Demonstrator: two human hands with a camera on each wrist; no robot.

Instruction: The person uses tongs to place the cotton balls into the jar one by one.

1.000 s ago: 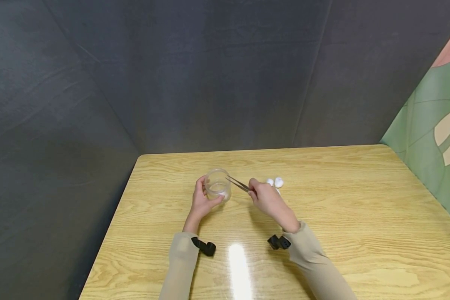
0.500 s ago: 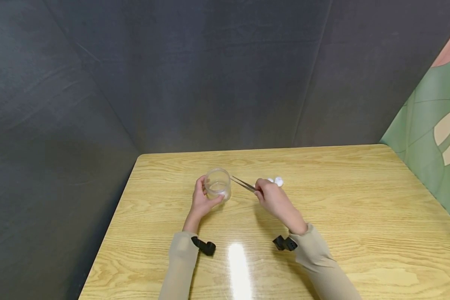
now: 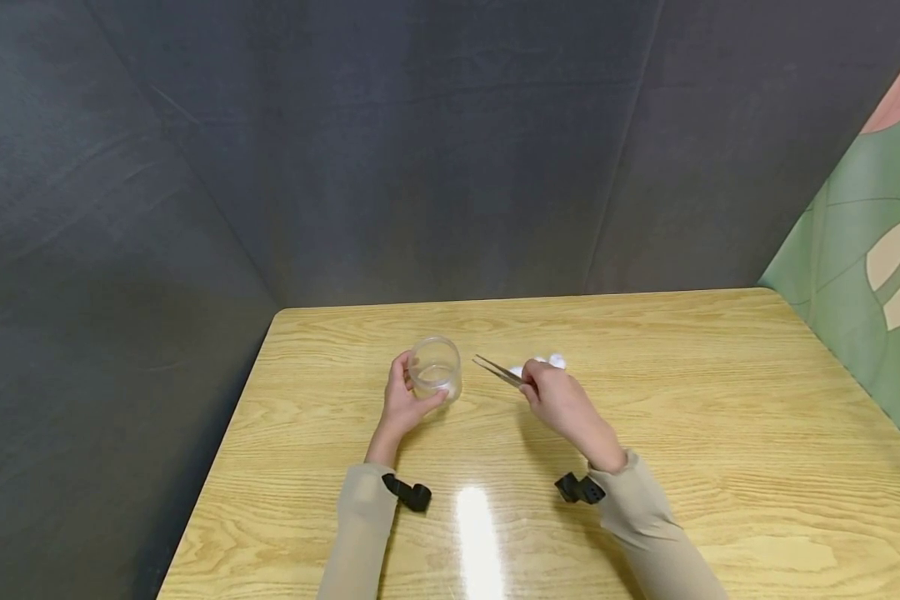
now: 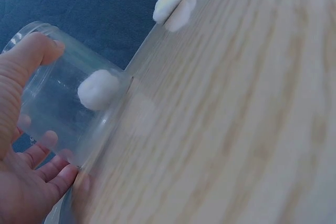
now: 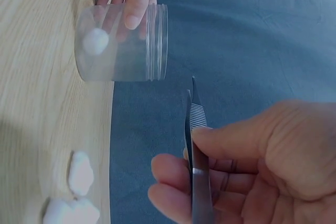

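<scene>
My left hand point(image 3: 402, 410) holds a clear plastic jar point(image 3: 435, 354), thumb on the near side and fingers around the far side. The jar stands upright on the table without a lid. One white cotton ball point(image 4: 98, 89) lies at its bottom. To the right of the jar, my right hand point(image 3: 570, 414) pinches metal tweezers point(image 3: 501, 372) between thumb and fingers. The tweezers' tips are slightly apart with nothing between them, clear of the jar's rim. Several loose cotton balls point(image 5: 81, 173) lie on the table near the right hand, which partly hides them in the head view.
The wood-grain table point(image 3: 720, 400) extends widely to the right. Dark cloth panels point(image 3: 435, 150) rise behind it and on the left. A patterned green panel point(image 3: 862, 250) stands on the right. Each wrist wears a small black camera point(image 3: 417, 497).
My right hand has drawn back to the right with the tweezers, away from the jar's rim, covering more of the loose cotton balls. The left hand and jar have stayed put.
</scene>
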